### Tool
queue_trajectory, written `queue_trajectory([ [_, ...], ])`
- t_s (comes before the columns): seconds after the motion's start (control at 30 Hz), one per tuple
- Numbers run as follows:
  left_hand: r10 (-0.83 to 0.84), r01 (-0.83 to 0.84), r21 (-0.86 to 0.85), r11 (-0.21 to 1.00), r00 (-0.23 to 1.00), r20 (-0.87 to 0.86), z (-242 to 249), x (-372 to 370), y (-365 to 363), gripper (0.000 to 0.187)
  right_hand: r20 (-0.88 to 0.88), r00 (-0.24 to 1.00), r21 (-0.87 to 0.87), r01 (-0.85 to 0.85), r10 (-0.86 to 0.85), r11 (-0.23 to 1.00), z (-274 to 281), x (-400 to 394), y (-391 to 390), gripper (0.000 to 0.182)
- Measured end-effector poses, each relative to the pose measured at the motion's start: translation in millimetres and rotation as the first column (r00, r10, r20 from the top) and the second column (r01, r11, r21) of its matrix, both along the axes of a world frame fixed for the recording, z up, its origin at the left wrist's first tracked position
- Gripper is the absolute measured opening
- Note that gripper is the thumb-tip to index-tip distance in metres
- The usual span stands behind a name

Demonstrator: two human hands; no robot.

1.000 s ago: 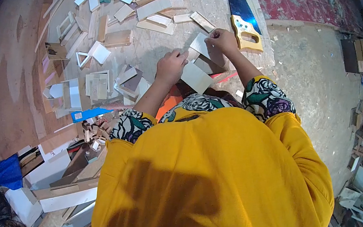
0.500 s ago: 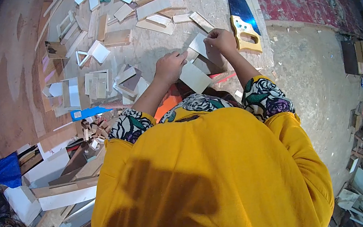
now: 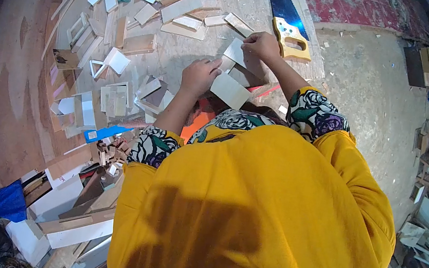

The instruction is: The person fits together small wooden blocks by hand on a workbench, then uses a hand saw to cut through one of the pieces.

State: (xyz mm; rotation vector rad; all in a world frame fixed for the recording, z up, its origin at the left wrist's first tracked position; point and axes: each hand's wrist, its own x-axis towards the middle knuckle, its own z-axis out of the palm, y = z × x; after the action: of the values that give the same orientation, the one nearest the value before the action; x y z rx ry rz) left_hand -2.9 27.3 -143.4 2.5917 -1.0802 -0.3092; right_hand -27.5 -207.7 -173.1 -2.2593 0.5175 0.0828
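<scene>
My left hand [image 3: 199, 77] is lightly curled, its thumb and forefinger slightly apart, with nothing visible between them. It is right at the left edge of a pale wooden board [image 3: 230, 91], close to my body. My right hand [image 3: 262, 46] is closed in a pinch over the upper right part of a small white board [image 3: 236, 52]; what its fingertips hold is too small to make out. A brownish board [image 3: 244, 76] lies between the two boards, partly in my right arm's shadow. Just beyond my right hand rests a handsaw with a yellow handle [image 3: 292, 38].
Many wood offcuts [image 3: 181, 10] cover the table's far left side. Small open frames [image 3: 113, 100] and a blue strip [image 3: 107, 133] lie by my left forearm. A pile of scrap boards [image 3: 81, 214] is at lower left. Concrete floor [image 3: 361, 95] stretches along the right.
My left hand has shifted very slightly to the left. My right hand has risen a touch in the view and keeps its pinch; the boards stay nearly where they were.
</scene>
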Motion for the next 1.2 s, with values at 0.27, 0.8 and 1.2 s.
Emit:
queue_trajectory([
  [0.27, -0.032, 0.032, -0.002, 0.999, 0.999, 0.015, 3, 2, 1, 0.032, -0.006, 1.0, 0.026, -0.001, 0.001, 1.0, -6, 2, -2, 0.024],
  [0.8, -0.007, 0.005, 0.029, 1.0, 0.998, 0.067, 4, -2, -1, 0.029, 0.354, 0.831, 0.604, 0.148, -0.43, 0.783, 16, 82, -60, 0.026],
  [1.2, 0.049, -0.048, 0.028, 0.998, 0.998, -0.026, -2, -3, 1, 0.033, 0.316, 0.948, -0.513, 0.129, 0.046, 0.849, 3, -64, -44, 0.044],
])
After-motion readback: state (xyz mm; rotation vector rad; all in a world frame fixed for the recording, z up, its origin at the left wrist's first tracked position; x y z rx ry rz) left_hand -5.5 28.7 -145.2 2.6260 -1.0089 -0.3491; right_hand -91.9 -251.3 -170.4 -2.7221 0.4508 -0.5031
